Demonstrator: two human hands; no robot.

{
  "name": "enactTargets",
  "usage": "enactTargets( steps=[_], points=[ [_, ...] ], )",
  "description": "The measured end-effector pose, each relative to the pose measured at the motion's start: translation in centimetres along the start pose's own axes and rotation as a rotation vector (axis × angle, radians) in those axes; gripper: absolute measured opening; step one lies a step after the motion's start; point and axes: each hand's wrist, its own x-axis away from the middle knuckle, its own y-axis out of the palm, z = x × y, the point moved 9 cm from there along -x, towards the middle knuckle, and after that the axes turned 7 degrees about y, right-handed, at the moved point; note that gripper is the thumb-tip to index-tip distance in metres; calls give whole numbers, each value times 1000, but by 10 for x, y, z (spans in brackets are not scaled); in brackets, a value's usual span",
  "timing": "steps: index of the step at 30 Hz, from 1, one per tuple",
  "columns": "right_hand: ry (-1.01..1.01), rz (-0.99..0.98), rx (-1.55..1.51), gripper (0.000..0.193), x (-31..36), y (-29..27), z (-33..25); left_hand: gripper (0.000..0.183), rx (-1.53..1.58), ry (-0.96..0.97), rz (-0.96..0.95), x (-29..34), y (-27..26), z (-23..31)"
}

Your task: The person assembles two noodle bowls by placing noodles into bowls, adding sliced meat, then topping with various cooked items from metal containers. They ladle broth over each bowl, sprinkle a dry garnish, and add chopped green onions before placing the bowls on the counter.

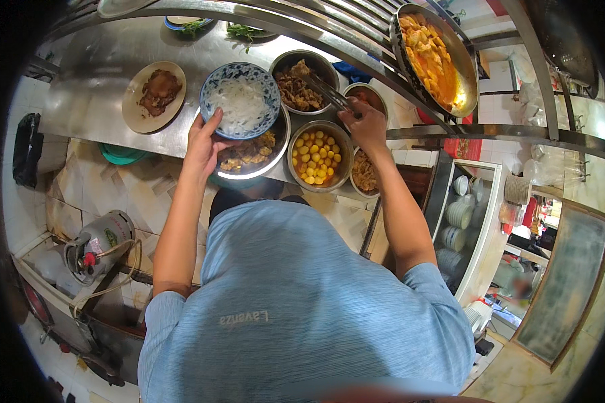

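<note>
My left hand (204,143) grips the near left rim of a blue-patterned bowl (210,82) with white noodles (243,107) in it. The bowl is held over a steel bowl of brownish food (252,153). My right hand (365,123) is closed round metal tongs (333,93), whose tips reach into a steel pot of cooked meat (296,91). Whether the tongs pinch any meat I cannot make out. Close below the tongs stands a steel pot of small yellow eggs (319,158). Beside my right wrist is a bowl of shredded brown food (365,171).
Left on the steel counter (87,87) lies a plate with browned meat (160,91). Above right, a metal rack rail (410,132) passes near a pan of orange food (431,60). A gas cylinder (104,245) stands lower left; a dish cabinet (474,221) is at right.
</note>
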Motion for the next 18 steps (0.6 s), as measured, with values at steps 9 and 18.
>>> enactTargets(
  steps=[9,18],
  points=[
    [-224,-163,40,52,53,-18,-49,55,-31,-76,-69,-4,17,-19],
    [-230,-74,663,42,-32,13,-20,56,-52,-62,-45,8,-6,-14]
  ],
)
